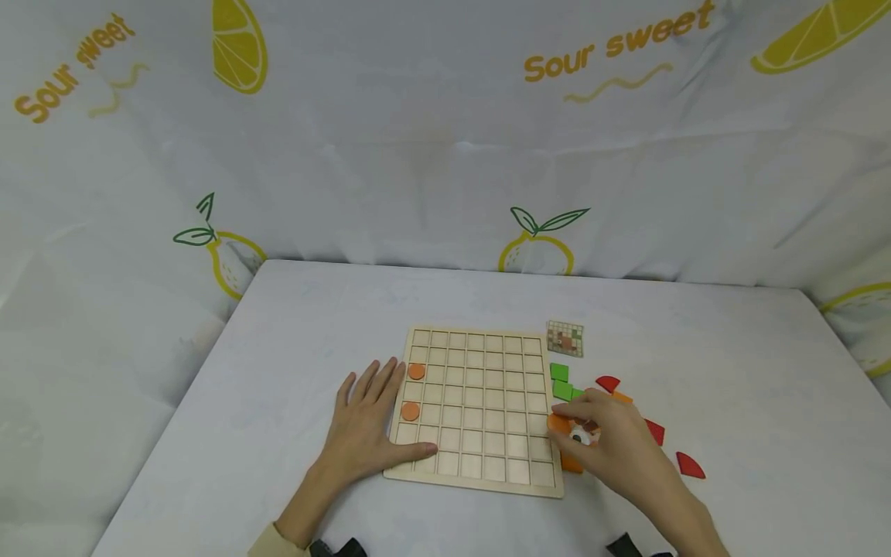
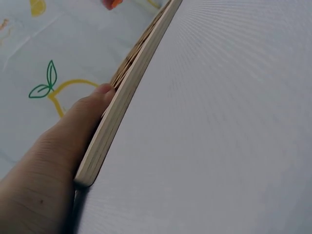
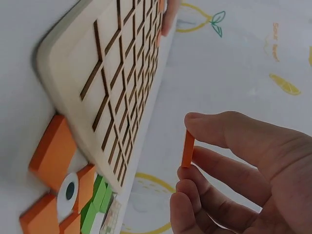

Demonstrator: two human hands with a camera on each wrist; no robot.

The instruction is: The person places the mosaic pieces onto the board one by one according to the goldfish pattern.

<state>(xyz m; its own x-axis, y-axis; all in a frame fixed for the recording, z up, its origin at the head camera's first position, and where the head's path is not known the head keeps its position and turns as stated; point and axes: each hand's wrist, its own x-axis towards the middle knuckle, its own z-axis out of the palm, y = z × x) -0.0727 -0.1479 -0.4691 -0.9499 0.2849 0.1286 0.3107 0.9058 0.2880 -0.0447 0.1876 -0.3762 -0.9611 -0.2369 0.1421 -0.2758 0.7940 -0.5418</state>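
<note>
A square wooden grid board (image 1: 473,486) lies flat on the table, with one orange disc (image 1: 416,371) and another orange disc (image 1: 410,411) in cells of its left column. My left hand (image 1: 365,433) rests at the board's left side, fingers straight, the thumb lying across its lower left cells. Beside the board's right edge, my right hand (image 1: 619,441) pinches a thin orange piece (image 3: 187,148) between thumb and fingers, held clear of the board in the right wrist view. Under and around this hand lie loose orange pieces (image 3: 53,146) and a white piece with an eye (image 3: 68,191).
Green squares (image 1: 560,372) lie along the board's right edge. Red pieces (image 1: 691,465) are scattered further right. A small card with a grid picture (image 1: 565,339) lies by the board's upper right corner. A lemon-printed cloth (image 1: 418,155) hangs behind the table.
</note>
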